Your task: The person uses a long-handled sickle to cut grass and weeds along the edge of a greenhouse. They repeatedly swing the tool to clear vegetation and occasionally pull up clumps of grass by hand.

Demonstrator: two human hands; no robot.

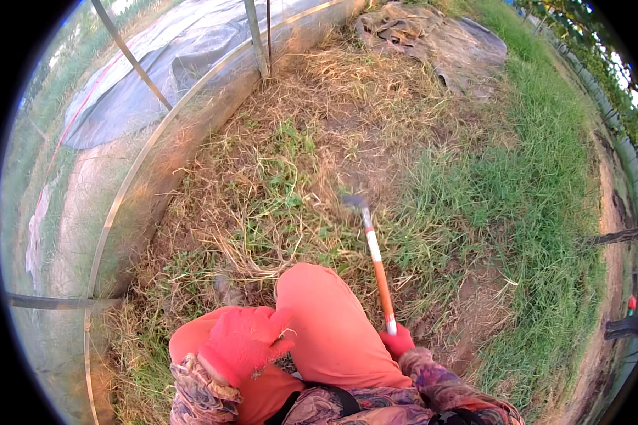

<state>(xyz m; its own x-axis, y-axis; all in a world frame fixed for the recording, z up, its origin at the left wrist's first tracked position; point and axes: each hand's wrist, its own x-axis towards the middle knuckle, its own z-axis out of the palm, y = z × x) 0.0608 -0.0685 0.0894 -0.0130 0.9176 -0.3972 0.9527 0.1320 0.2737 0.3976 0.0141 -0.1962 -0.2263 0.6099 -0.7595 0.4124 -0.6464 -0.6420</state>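
Right hand clenched round the tool, its blurred blade out over dry grass; left hand loose-fingered above the left leg. Careful: pulled too far inward, that blade could catch the right knee!

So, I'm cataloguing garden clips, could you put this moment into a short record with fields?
Right hand: red-gloved, closed round the near end of a hoe
Left hand: red-gloved, over the left knee, thumb and fingers apart
Tool: orange and white handle; dark head, blurred, out ahead near the ground
Ground ahead: dry straw and green weeds
Right side: green grass
Left side: clear plastic sheeting
Far end: crumpled grey-brown sheet on the ground
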